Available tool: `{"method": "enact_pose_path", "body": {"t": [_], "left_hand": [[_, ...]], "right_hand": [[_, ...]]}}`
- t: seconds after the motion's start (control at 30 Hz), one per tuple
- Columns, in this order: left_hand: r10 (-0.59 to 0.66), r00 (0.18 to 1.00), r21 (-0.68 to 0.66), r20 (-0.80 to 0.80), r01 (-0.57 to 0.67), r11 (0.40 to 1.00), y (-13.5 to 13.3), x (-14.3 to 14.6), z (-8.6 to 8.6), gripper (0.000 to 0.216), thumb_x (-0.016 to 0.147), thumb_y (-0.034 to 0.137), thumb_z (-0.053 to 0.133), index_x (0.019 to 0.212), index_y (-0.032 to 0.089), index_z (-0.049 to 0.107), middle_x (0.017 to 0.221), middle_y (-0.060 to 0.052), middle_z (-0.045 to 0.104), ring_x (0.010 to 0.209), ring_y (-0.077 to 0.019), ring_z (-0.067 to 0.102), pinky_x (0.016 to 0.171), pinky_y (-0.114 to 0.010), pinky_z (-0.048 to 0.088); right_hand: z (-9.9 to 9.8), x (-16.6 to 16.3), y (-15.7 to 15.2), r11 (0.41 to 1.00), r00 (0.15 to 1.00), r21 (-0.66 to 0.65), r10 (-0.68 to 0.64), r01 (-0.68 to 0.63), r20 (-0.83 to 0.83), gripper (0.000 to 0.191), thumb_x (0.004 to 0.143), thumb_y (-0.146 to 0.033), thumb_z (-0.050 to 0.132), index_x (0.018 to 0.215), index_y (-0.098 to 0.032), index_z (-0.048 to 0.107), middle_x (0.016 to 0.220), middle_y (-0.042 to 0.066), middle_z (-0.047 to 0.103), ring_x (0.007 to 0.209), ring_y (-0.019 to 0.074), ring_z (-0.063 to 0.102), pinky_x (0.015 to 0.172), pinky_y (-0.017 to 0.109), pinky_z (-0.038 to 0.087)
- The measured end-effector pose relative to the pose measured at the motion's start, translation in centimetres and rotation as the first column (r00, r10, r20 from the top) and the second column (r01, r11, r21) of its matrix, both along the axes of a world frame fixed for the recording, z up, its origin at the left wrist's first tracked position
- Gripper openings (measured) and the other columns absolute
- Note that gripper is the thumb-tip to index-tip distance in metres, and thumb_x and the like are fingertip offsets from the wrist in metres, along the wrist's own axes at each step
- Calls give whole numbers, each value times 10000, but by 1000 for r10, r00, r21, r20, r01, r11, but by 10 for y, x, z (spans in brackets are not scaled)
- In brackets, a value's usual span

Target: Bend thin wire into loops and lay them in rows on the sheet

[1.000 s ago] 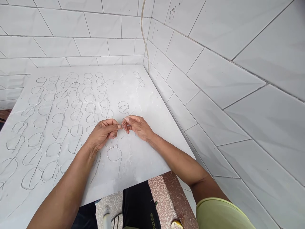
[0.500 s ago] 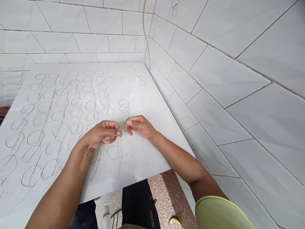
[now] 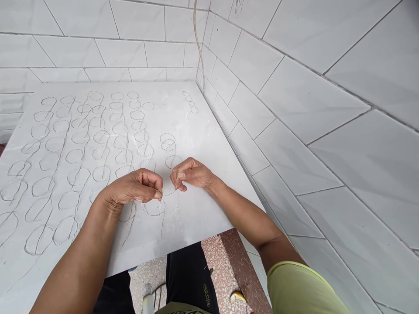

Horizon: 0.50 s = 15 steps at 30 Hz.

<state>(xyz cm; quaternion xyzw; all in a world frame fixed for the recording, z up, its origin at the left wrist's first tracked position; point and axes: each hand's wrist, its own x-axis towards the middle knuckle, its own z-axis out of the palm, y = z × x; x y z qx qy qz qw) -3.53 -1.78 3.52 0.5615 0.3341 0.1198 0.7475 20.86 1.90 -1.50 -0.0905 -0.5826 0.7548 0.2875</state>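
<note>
Head view, looking down at two bare hands:

1. A thin dark metal wire [image 3: 168, 194] runs between the two hands, near the middle of the picture.
2. The left hand [image 3: 132, 189] is curled, and its thumb and forefinger make a narrow pinch on the wire.
3. The right hand [image 3: 191, 173] also makes a narrow pinch on the wire. The fingertips of the two hands are near, but they do not touch.
4. At 6 o'clock from the hands, a round wire loop with a long tail [image 3: 153, 207] lies on the slab, partly under the left hand.
5. Both hands are over a flat white marble-like slab [image 3: 199, 144]. Many rows of similar wire loops [image 3: 101, 137] lie on it from 9 to 11 o'clock.
6. Two overlapping wire loops [image 3: 167, 141] lie at 12 o'clock, and a short row of small wire loops [image 3: 190, 102] lies at 1 o'clock.
7. White glossy wall tiles [image 3: 327, 131] stand from 12 to 3 o'clock, and a pale thin cable [image 3: 198, 43] hangs in the corner.
8. Speckled terrazzo floor [image 3: 219, 266] and black trousers [image 3: 190, 279] show at 6 o'clock, and a light green sleeve [image 3: 294, 288] shows at 4 o'clock.
</note>
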Motion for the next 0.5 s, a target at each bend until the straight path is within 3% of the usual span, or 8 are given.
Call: {"method": "enact_pose_path", "body": {"t": [0.23, 0.4, 0.5], "left_hand": [[1, 1000, 21, -5, -1, 1000, 0, -2, -1, 176, 767, 333, 796, 681, 198, 721, 471, 31, 356, 443, -76, 242, 438, -250, 211], [232, 967, 44, 104, -237, 970, 3, 0, -4, 175, 799, 320, 787, 723, 178, 717, 447, 48, 350, 446, -67, 279, 475, -244, 256], [345, 931, 65, 122, -354, 933, 5, 3, -7, 174, 814, 306, 783, 743, 170, 700, 452, 56, 369, 450, -59, 285, 497, -239, 279]], "right_hand": [[4, 0, -1, 996, 995, -71, -52, 46, -84, 408, 884, -518, 712, 700, -157, 754, 580, 39, 602, 519, 149, 552, 468, 274, 426], [15, 4, 5, 960, 985, -221, -172, 170, 11, 774, 927, -802, 394, 1070, -121, 733, 756, 70, 674, 592, 169, 596, 491, 294, 480], [15, 1, 4, 954, 973, -191, -223, 229, 53, 680, 919, -749, 506, 1062, -121, 723, 755, 53, 668, 604, 154, 598, 497, 273, 479]]}}
